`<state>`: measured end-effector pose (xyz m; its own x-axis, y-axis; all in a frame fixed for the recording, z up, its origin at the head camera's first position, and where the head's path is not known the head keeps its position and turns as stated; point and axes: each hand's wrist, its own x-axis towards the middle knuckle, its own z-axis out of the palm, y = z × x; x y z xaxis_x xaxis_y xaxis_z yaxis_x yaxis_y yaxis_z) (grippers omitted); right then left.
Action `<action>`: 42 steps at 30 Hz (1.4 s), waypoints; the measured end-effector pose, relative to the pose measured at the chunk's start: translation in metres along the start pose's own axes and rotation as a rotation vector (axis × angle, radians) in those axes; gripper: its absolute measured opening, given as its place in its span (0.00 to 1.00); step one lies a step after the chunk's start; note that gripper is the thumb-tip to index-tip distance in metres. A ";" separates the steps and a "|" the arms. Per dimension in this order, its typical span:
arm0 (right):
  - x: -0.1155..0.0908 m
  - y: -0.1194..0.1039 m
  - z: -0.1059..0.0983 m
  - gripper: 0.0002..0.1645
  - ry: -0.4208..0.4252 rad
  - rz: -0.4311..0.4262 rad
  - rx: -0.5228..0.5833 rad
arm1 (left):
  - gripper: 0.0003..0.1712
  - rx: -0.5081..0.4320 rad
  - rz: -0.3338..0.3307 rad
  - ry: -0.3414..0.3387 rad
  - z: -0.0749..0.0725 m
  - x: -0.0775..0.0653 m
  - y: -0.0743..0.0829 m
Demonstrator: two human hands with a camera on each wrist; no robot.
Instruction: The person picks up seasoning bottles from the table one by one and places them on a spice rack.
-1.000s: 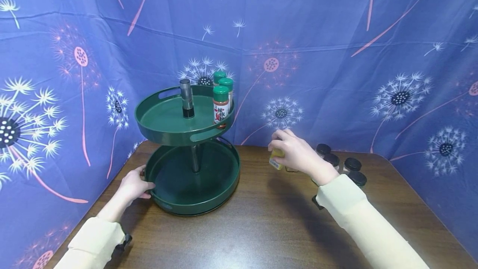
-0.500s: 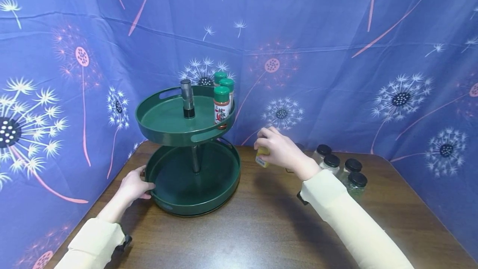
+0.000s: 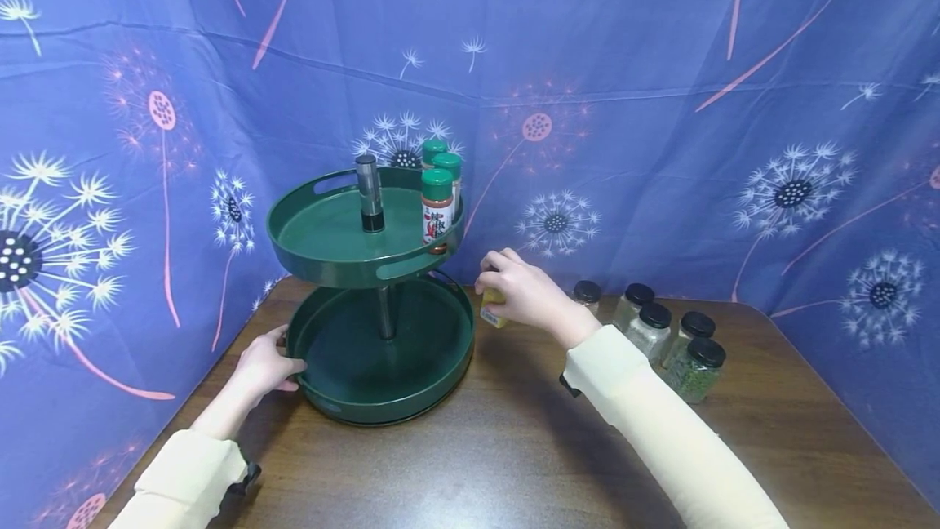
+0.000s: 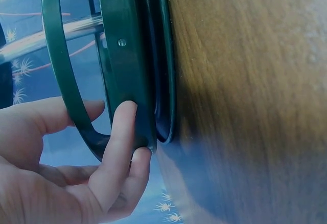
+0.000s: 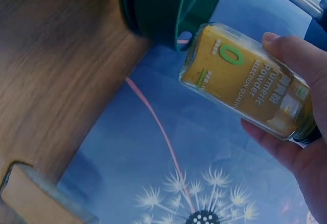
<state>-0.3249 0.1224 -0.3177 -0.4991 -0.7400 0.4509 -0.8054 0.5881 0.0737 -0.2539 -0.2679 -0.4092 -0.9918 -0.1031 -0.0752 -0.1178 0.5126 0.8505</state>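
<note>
A dark green two-tier turntable rack stands on the table's left half. At the left side of its lower tray, my left hand grips the rim; the left wrist view shows the thumb at the handle opening and fingers on the outer wall. My right hand holds a clear jar of yellow turmeric powder above the table, just right of the lower tray. The jar tilts, its base toward the rack; the hand hides most of its cap. Several green-capped spice bottles stand at the right of the upper tray.
To the right, several black-capped glass jars stand in a cluster, the right forearm partly in front of them. A metal post rises through the upper tray. Blue dandelion-print cloth closes off the back and sides of the wooden table.
My right hand has carried the turmeric jar leftward, from near the jar cluster to beside the lower tray. The black-capped jars now show more fully. My left hand keeps its place.
</note>
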 end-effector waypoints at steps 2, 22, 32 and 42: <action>0.003 -0.001 0.003 0.13 -0.005 -0.004 0.002 | 0.46 0.007 0.004 0.003 0.000 0.000 0.000; 0.026 -0.012 0.035 0.13 0.030 -0.063 0.003 | 0.46 -0.001 -0.009 0.008 0.000 -0.003 0.000; 0.029 -0.012 0.047 0.13 0.020 -0.041 0.000 | 0.45 -0.001 -0.004 0.002 0.000 -0.004 0.001; 0.036 -0.016 0.055 0.12 -0.003 -0.051 0.009 | 0.45 -0.006 -0.002 -0.002 0.000 -0.004 0.001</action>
<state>-0.3474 0.0682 -0.3514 -0.4580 -0.7700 0.4442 -0.8328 0.5464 0.0886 -0.2497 -0.2665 -0.4081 -0.9916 -0.1030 -0.0779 -0.1197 0.5072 0.8534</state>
